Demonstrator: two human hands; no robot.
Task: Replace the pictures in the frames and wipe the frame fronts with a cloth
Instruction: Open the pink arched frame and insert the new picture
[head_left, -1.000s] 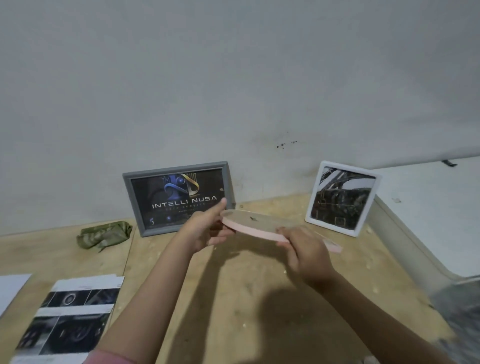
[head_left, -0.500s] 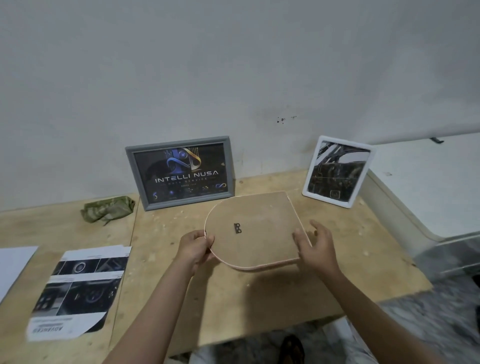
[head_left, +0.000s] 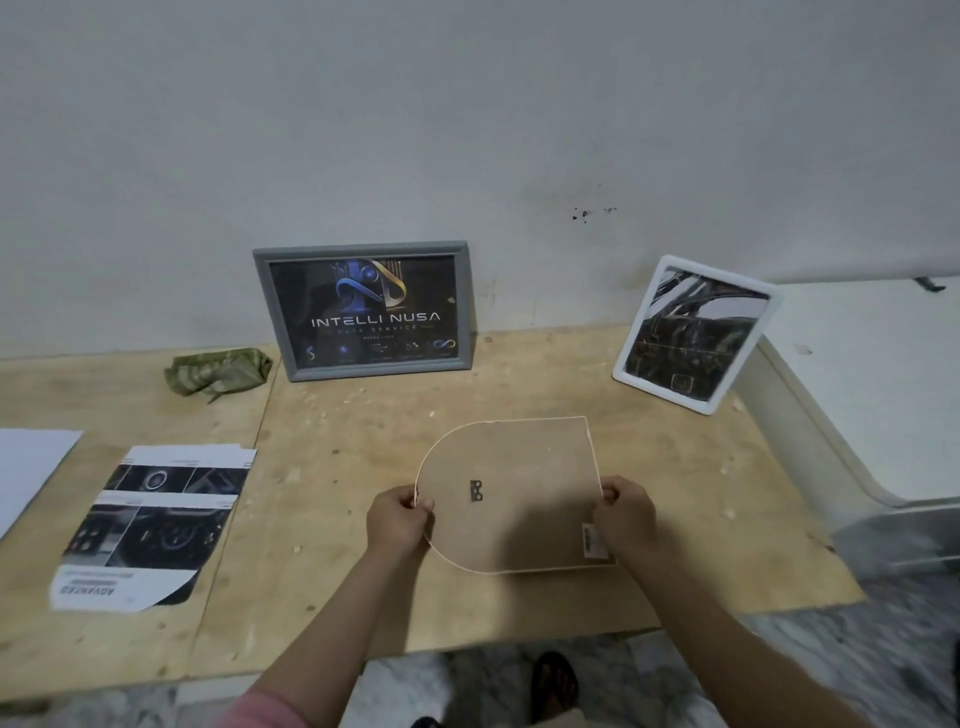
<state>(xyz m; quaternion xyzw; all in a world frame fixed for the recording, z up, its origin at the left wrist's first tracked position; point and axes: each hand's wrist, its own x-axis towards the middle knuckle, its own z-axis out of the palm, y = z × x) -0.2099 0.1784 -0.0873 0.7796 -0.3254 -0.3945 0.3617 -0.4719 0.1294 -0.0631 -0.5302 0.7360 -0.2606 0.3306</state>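
A pink arch-shaped frame (head_left: 519, 483) lies face down on the plywood table (head_left: 337, 597), its brown backing board and small metal hanger showing. My left hand (head_left: 397, 527) grips its rounded left edge. My right hand (head_left: 623, 514) grips its straight right edge. A grey frame (head_left: 363, 312) with a dark logo picture leans on the wall behind. A white frame (head_left: 693, 332) with a dark picture leans at the back right. A crumpled green cloth (head_left: 218, 369) lies left of the grey frame. A printed picture sheet (head_left: 150, 525) lies at the left.
A blank white sheet (head_left: 26, 467) sticks in from the left edge. A white appliance (head_left: 872, 395) stands against the table's right side. The table's front edge runs just below my forearms, with tiled floor and my sandalled foot (head_left: 556, 686) beneath.
The arch-shaped frame went from held edge-on in the air to lying flat, back up, on the table. Both hands shifted to its side edges.
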